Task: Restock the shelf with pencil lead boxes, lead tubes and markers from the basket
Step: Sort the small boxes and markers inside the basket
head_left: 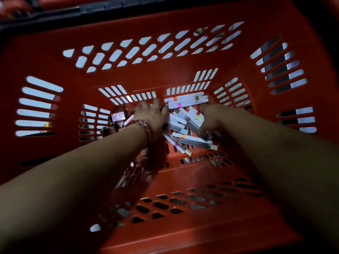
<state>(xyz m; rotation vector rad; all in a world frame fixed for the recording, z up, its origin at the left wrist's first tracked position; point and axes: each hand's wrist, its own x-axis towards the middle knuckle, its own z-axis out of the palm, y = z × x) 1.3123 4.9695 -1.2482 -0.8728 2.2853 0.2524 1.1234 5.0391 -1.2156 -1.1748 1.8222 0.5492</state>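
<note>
Both my arms reach down into a deep red basket (176,74). A heap of white markers (185,123) with coloured bands lies on its floor, right of centre. Small pinkish lead boxes (118,116) sit at the floor's left. My left hand (151,114), with a beaded bracelet at the wrist, is spread between the boxes and the markers; its fingers are blurred and point to the far wall. My right hand (211,118) lies on the right side of the marker heap, fingers curled down onto several markers. What the fingers hold is hidden.
The basket's slotted walls (38,107) rise on all sides around my arms. A dark handle (102,6) runs along the far rim. Pale floor shows through the slots. The shelf is out of view.
</note>
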